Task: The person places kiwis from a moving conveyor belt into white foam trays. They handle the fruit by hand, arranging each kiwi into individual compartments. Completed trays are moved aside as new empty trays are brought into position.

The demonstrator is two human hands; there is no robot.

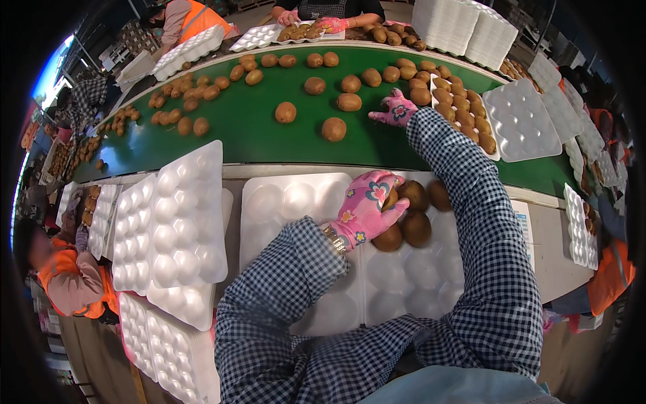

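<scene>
Both my hands wear pink floral gloves. My left hand (371, 207) curls over the near foam tray and closes on a kiwifruit (390, 200), most of which the fingers hide. Beside it several kiwifruits (416, 229) sit in cups of the hinged white foam tray (292, 197). My right hand (394, 109) reaches over the green conveyor belt (242, 139) with its fingers apart and nothing seen in them. Loose kiwifruits (348, 102) lie to its left, and one (420, 96) lies just beside its fingers. A filled tray of kiwifruits (464, 118) rests on the belt to its right.
Empty foam trays (189, 217) stand at the left above a tray stack (171, 353). Tall tray stacks (444, 25) rise across the belt, where a gloved co-worker (333, 23) handles fruit. Other people in orange vests (75, 283) work at left, far left and right. A printed sheet (523, 222) lies right of my tray.
</scene>
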